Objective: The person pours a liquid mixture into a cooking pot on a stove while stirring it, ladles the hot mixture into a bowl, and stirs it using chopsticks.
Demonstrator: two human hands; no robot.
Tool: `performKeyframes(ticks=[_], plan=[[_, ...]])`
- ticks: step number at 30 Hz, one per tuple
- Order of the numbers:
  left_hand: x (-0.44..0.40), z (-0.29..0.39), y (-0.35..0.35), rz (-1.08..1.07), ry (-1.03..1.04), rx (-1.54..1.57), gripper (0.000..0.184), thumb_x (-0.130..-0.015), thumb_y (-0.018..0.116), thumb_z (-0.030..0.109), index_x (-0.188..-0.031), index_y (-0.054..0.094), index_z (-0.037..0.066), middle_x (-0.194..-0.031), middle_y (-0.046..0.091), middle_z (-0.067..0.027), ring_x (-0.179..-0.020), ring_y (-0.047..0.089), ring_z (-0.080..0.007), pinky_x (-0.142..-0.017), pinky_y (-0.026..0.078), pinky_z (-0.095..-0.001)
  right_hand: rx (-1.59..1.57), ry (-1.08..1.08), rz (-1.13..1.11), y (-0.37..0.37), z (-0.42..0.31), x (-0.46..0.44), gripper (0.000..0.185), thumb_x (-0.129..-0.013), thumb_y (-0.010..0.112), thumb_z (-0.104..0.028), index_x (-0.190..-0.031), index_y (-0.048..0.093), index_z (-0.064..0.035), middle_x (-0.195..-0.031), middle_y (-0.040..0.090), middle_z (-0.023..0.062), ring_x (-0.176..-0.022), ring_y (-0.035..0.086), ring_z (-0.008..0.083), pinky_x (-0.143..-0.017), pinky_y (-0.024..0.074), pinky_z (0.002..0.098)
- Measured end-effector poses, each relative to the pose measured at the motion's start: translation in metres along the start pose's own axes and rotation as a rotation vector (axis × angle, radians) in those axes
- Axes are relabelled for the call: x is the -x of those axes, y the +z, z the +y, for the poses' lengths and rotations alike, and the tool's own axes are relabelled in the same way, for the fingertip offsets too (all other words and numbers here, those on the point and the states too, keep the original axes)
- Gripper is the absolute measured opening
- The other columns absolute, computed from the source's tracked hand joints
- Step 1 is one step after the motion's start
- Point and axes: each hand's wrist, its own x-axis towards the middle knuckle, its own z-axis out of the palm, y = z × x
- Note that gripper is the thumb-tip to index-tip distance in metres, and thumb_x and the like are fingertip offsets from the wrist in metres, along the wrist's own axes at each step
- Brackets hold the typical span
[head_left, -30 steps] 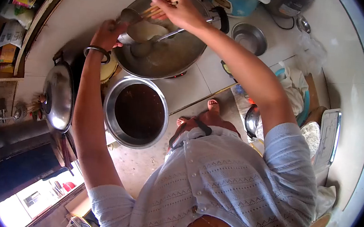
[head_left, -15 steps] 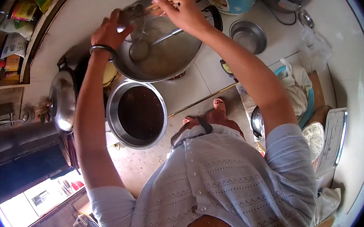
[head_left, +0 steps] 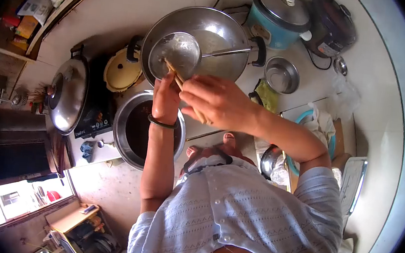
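Observation:
My left hand (head_left: 165, 101), with a dark bangle at the wrist, grips a shiny metal bowl (head_left: 186, 56) by its near rim. The bowl is tipped so that its inside faces me. Chopsticks (head_left: 179, 80) are held in my right hand (head_left: 214, 101), their tips inside the bowl. Beyond and below it is a two-handled wok (head_left: 166, 23) with cloudy liquid in it. A ladle (head_left: 229, 51) rests there, its handle toward the right wok handle and its head hidden behind the bowl.
A steel pot (head_left: 118, 130) of dark liquid stands below my left wrist. To the left are a lidded pan (head_left: 69, 96) and a yellowish round lid (head_left: 122, 70). A blue rice cooker (head_left: 278, 21), a dark cooker (head_left: 334, 27) and a small metal bowl (head_left: 282, 75) are at the right.
Both hands have come down toward my body and closer together, the bowl now tilted toward me over the wok. The chopsticks now point into the bowl. My view has shifted, showing more of the counter.

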Motion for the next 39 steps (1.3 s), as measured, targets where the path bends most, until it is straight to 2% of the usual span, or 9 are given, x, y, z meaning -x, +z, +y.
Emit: performKeyframes(ticks=[7, 10, 12, 14, 18, 28, 31, 34, 39], plan=[[0.016, 0.008, -0.004, 0.181, -0.083, 0.046, 0.033, -0.088, 0.063, 0.008, -0.12, 0.055, 0.0, -0.105, 0.064, -0.0115, -0.091, 0.065, -0.0222, -0.082, 0.055, -0.0335, 0.068, -0.063, -0.095, 0.007, -0.02, -0.007, 0.04, -0.074, 0.072, -0.011, -0.112, 0.062, -0.0002, -0.108, 0.056, 0.0094, -0.099, 0.06, 0.0255, -0.085, 0.0545, 0.0355], [0.018, 0.032, -0.007, 0.286, -0.048, -0.077, 0.025, -0.088, 0.065, 0.012, -0.111, 0.059, 0.003, -0.098, 0.066, -0.0093, -0.085, 0.068, -0.022, -0.071, 0.056, -0.0319, -0.085, 0.074, -0.045, -0.005, 0.02, -0.011, 0.05, -0.077, 0.074, -0.017, -0.124, 0.058, -0.0089, -0.117, 0.058, 0.0078, -0.104, 0.061, 0.026, -0.086, 0.0536, 0.0369], [0.018, 0.054, -0.016, 0.341, -0.094, -0.204, 0.026, -0.088, 0.066, 0.014, -0.111, 0.059, 0.004, -0.099, 0.067, -0.008, -0.085, 0.068, -0.023, -0.066, 0.055, -0.0307, 0.301, 0.357, -0.12, -0.008, 0.061, -0.001, 0.042, -0.08, 0.073, -0.02, -0.118, 0.061, -0.0062, -0.116, 0.061, 0.0093, -0.11, 0.056, 0.0267, -0.09, 0.0504, 0.0378], [0.017, 0.066, -0.012, 0.417, -0.106, -0.33, 0.031, -0.088, 0.068, 0.02, -0.113, 0.058, 0.006, -0.101, 0.066, -0.0064, -0.084, 0.069, -0.024, -0.059, 0.052, -0.0263, 0.56, 0.555, -0.557, 0.008, 0.103, 0.022, 0.036, -0.078, 0.074, -0.021, -0.107, 0.065, -0.0023, -0.111, 0.062, 0.0096, -0.114, 0.052, 0.0273, -0.093, 0.0467, 0.0385], [0.017, 0.082, -0.016, 0.346, -0.103, -0.383, 0.031, -0.087, 0.069, 0.022, -0.113, 0.059, 0.007, -0.102, 0.066, -0.006, -0.078, 0.069, -0.0235, -0.053, 0.047, -0.0226, 0.537, 0.4, -0.568, 0.037, 0.148, 0.045, 0.026, -0.077, 0.073, -0.017, -0.1, 0.066, -0.006, -0.106, 0.063, 0.0087, -0.107, 0.056, 0.0262, -0.09, 0.047, 0.0386], [0.001, 0.098, -0.015, 0.27, -0.062, -0.495, 0.019, -0.086, 0.071, 0.017, -0.096, 0.063, 0.003, -0.078, 0.064, -0.0052, -0.061, 0.065, -0.0172, -0.055, 0.054, -0.0262, 0.986, 0.283, -0.354, -0.043, 0.132, 0.006, 0.016, -0.076, 0.061, -0.007, -0.09, 0.067, -0.0079, -0.091, 0.063, 0.0106, -0.069, 0.069, 0.0242, -0.054, 0.0538, 0.0351], [-0.005, 0.099, -0.028, 0.234, -0.111, -0.51, 0.02, -0.087, 0.069, 0.016, -0.099, 0.062, 0.002, -0.081, 0.064, -0.0048, -0.064, 0.065, -0.0166, -0.06, 0.057, -0.027, 1.025, 0.273, -0.502, -0.053, 0.128, 0.016, 0.01, -0.076, 0.061, -0.007, -0.083, 0.069, -0.0068, -0.085, 0.066, 0.0119, -0.072, 0.07, 0.0258, -0.056, 0.0544, 0.0361], [-0.013, 0.097, -0.034, 0.261, -0.16, -0.536, 0.023, -0.088, 0.071, 0.02, -0.106, 0.066, 0.007, -0.096, 0.066, -0.0064, -0.068, 0.07, -0.0235, -0.049, 0.051, -0.0244, 0.844, 0.472, -0.702, -0.063, 0.104, 0.01, 0.01, -0.076, 0.064, -0.01, -0.074, 0.072, -0.0042, -0.089, 0.07, 0.018, -0.076, 0.071, 0.0294, -0.06, 0.0553, 0.0392], [-0.021, 0.104, -0.041, 0.254, -0.169, -0.614, 0.031, -0.086, 0.072, 0.022, -0.108, 0.062, 0.003, -0.09, 0.065, -0.0065, -0.071, 0.067, -0.0183, -0.067, 0.06, -0.0306, 0.543, 0.73, -0.756, -0.047, 0.108, 0.025, 0.017, -0.082, 0.066, -0.016, -0.088, 0.072, -0.0021, -0.095, 0.07, 0.0172, -0.088, 0.069, 0.0337, -0.073, 0.0547, 0.0427]])
